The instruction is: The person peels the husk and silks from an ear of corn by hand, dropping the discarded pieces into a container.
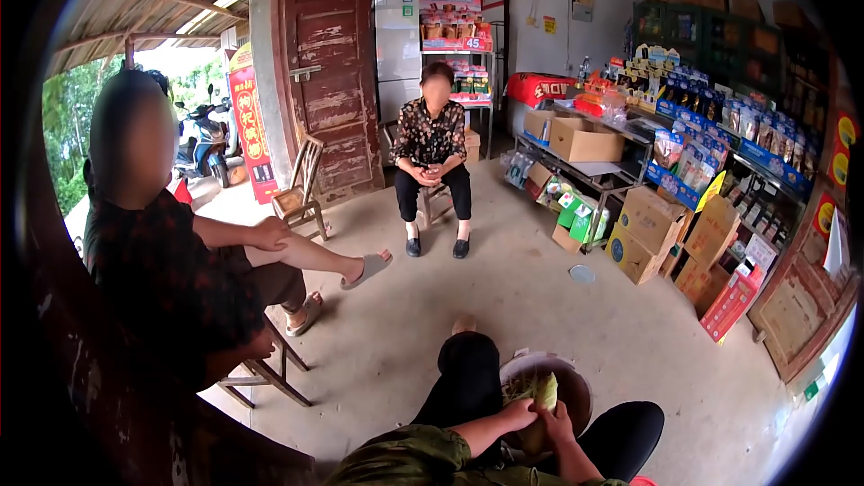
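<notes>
Low at the bottom of the head view, my left hand (517, 415) and my right hand (558, 420) meet around a pale green ear of corn (546, 389). Its upper end sticks up above my fingers, and a lower part shows below them. Fingers of both hands are closed on it. Beneath my hands, between my knees, stands a round bucket (579, 382). Stringy yellow-green scraps (516, 387) lie inside it, partly hidden by my hands and the corn.
A seated person (162, 243) is close on the left; another (433, 135) sits facing me. A wooden chair (301, 189) stands by the door (331, 72). Shelves of packaged goods (711, 139) and cardboard boxes (643, 232) line the right side.
</notes>
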Available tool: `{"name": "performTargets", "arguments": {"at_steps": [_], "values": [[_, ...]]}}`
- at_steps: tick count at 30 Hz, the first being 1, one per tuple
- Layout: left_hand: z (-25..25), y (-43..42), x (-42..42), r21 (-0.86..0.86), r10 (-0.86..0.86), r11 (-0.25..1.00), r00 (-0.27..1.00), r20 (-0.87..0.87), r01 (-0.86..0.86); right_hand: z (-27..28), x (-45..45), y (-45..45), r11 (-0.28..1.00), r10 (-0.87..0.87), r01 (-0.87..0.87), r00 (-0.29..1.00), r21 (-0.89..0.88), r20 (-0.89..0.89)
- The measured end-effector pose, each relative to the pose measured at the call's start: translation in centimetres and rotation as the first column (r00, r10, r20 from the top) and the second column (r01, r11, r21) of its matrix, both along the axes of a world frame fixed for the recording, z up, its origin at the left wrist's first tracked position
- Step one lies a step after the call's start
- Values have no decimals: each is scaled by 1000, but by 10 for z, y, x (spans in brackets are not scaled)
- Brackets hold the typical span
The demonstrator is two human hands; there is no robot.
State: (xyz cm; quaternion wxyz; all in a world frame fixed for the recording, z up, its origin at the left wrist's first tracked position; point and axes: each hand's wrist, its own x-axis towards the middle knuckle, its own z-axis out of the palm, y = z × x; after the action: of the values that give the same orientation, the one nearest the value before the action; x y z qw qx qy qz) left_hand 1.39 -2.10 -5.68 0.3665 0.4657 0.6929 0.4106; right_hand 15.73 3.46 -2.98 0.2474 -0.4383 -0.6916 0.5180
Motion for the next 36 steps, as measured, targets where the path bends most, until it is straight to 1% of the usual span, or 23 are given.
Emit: {"name": "performTargets", "arguments": {"at_steps": [2, 3, 4, 5, 6, 7, 9, 11, 13, 14, 16, 18, 20, 23, 25, 28, 30, 31, 32, 33, 34, 35, 36], "values": [[-5, 1, -2, -89, -10, 996, 996, 85, 18, -8, 2, 3, 999, -4, 5, 1000, 32, -21], [-1, 0, -3, -116, 17, 993, 987, 158, 1, -4, 2, 3, 1000, -5, 5, 1000, 30, -20], [10, -4, -2, -120, 18, 993, 987, 161, 2, 2, 3, 2, 1000, -12, 9, 995, -29, -97], [22, -9, 0, -99, 31, 995, 992, 125, -19, 5, 4, 0, 996, -24, 8, 985, -90, -171], [30, -13, 1, -76, 45, 996, 995, 87, -38, 5, 5, -2, 995, -25, 9, 985, -95, -169], [32, -13, 0, -99, 12, 995, 996, 90, -3, 5, 5, 0, 996, -13, 0, 989, -87, -147], [38, -15, 1, -100, 8, 995, 996, 88, 1, 0, 5, 6, 997, -6, -4, 992, -77, -126], [46, -17, 3, -103, 7, 995, 996, 83, 1, -16, 4, 12, 997, -9, 6, 999, -80, -39], [55, -20, 3, -99, -14, 995, 999, 28, 17, -1, 4, 6, 996, -8, 4, 999, -91, -36], [55, -20, 3, -102, -15, 995, 999, 29, 18, 4, 4, 3, 995, -5, 2, 1000, -102, -31], [53, -20, 4, -86, -36, 996, 999, -37, 32, -1, 4, 4, 997, 1, -2, 1000, -83, -11], [52, -19, 3, -89, -45, 995, 998, -47, 40, 2, 3, 3, 998, 7, -7, 1000, -61, 7], [50, -18, 3, -92, -53, 995, 997, -59, 47, 10, 2, -1, 999, -3, 7, 998, -53, 69], [39, -16, 4, -72, -58, 996, 994, -90, 51, 5, 2, -1, 999, -17, 19, 997, -29, 78], [35, -15, 3, -18, -65, 998, 989, -133, 63, 5, 1, 0, 1000, -15, 16, 996, -8, 90], [36, -14, 7, 31, -43, 998, 988, -146, 48, 7, 3, -1, 1000, -14, 12, 993, 23, 117], [36, -16, 8, 66, -16, 998, 992, -129, 25, 14, 2, -2, 999, -3, -3, 992, 46, 125], [42, -17, 10, 118, 0, 993, 995, -96, 11, 9, 2, 0, 998, 2, -11, 990, 61, 138], [45, -17, 9, 59, 3, 998, 991, -132, 5, 2, 2, 2, 998, 4, -12, 993, 67, 114], [34, -15, 11, 158, 23, 987, 997, -69, -11, 0, 1, 2, 999, -4, 1, 998, 47, 70], [37, -16, 10, 172, 10, 985, 999, -49, -1, 9, 0, -1, 999, 6, -8, 999, 51, 42], [43, -17, 10, 113, 13, 993, 999, 51, -19, 20, 2, -3, 998, 19, -21, 999, 59, 41], [48, -17, 9, 19, 38, 999, 988, 151, -41, 6, 1, 0, 995, 6, -7, 1000, 104, 15]]}}
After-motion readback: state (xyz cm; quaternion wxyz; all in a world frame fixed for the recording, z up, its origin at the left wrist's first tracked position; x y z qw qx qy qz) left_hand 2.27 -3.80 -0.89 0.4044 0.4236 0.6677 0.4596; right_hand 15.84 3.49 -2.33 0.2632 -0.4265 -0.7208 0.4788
